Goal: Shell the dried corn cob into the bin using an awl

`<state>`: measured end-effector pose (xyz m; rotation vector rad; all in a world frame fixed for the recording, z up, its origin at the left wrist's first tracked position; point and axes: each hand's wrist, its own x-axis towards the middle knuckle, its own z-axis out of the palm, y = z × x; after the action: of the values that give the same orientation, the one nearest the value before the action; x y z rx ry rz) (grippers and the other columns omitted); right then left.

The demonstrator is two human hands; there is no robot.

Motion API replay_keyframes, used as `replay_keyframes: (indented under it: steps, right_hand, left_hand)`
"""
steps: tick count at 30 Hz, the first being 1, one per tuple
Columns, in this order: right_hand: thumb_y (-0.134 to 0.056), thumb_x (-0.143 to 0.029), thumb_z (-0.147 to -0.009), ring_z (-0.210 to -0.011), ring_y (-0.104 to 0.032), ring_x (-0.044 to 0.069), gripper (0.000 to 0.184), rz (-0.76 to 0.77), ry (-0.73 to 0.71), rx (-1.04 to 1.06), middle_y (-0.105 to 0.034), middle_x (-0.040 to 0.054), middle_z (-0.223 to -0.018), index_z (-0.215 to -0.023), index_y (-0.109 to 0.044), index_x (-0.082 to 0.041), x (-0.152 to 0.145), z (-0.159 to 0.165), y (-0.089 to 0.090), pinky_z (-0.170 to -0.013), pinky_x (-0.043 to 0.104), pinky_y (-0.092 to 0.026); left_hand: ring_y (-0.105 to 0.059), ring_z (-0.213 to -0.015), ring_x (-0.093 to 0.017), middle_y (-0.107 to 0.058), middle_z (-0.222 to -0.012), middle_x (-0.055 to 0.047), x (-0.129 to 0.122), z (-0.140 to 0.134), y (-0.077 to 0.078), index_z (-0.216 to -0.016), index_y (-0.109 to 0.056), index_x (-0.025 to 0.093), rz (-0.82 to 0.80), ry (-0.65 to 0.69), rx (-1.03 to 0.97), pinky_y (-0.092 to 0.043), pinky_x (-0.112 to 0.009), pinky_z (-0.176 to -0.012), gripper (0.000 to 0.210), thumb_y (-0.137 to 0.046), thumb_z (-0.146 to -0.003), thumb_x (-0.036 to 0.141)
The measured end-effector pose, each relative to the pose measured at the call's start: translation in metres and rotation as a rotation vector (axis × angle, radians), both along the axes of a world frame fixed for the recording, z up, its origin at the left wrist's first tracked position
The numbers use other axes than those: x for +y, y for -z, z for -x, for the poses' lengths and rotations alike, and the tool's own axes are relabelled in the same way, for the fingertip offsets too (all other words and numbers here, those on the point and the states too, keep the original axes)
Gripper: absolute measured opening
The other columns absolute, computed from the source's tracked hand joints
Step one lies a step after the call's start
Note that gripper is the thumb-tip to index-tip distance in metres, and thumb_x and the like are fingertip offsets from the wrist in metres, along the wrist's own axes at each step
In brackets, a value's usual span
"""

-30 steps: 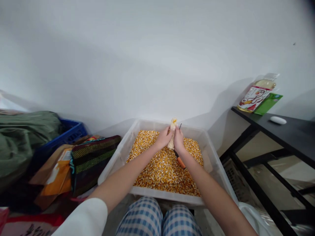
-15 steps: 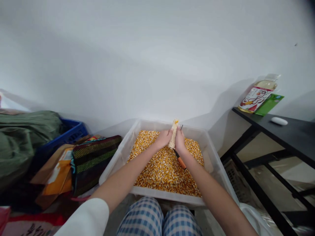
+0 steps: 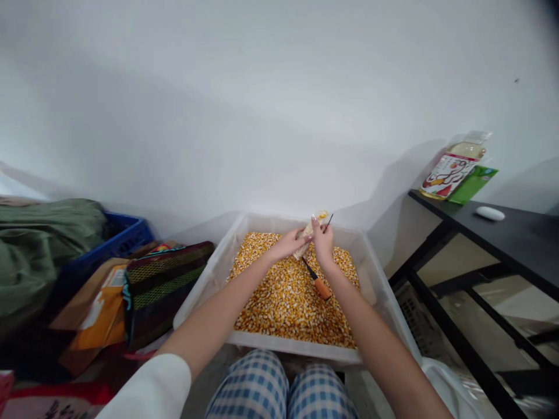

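Note:
A mostly stripped corncob [image 3: 301, 250] is held between my two hands above a bin of loose corn kernels. A few yellow kernels show at its far end. My left hand [image 3: 289, 243] grips the cob's left side, fingers closed. My right hand [image 3: 323, 244] is closed around the cob from the right, thumb near its top. On the kernels [image 3: 283, 297] below lies a tool with an orange handle [image 3: 322, 288] and a dark shaft. A thin dark rod [image 3: 329, 220] sticks up beside my right fingers; I cannot tell what it belongs to.
The translucent plastic bin [image 3: 301, 344] stands against the white wall, just beyond my knees. On the right, a black table [image 3: 515, 227] holds a bottle [image 3: 454, 169], a green packet [image 3: 474, 183] and a white oval object [image 3: 489, 213]. At left are a blue crate [image 3: 131, 235] and a striped mesh bag [image 3: 168, 291].
The corncob has turned from nearly upright to leaning right at its top. My right thumb has come over its upper part, and the orange-handled tool is less covered by my right arm.

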<state>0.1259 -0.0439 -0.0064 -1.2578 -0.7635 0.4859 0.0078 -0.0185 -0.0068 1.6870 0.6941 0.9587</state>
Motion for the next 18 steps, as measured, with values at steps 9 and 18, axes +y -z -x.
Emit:
replay_keyframes:
  steps: [9,18]
  right_hand:
    - [-0.044,-0.057,-0.077,-0.063,-0.048,0.013,0.043,0.029,0.075,-0.146,-0.054,-0.0016,-0.068,-0.078,-0.054,-0.016,0.005,-0.015,0.005,-0.061,0.024,-0.038]
    - [-0.023,-0.058,-0.084,-0.049,-0.050,0.014,0.052,0.140,-0.034,-0.144,-0.053,0.0011,-0.054,-0.061,-0.049,-0.019,0.009,-0.024,0.005,-0.052,0.026,-0.040]
  left_hand:
    - [-0.058,-0.068,-0.017,-0.060,-0.079,-0.003,-0.005,-0.002,0.007,-0.109,-0.046,0.015,0.018,0.207,0.161,-0.046,-0.029,-0.062,0.051,-0.054,-0.077,0.054]
    - [-0.058,-0.052,-0.016,-0.060,-0.067,-0.002,-0.012,-0.002,-0.004,-0.108,-0.044,0.017,0.491,0.274,-0.200,-0.047,-0.029,-0.051,0.039,-0.058,-0.079,0.039]
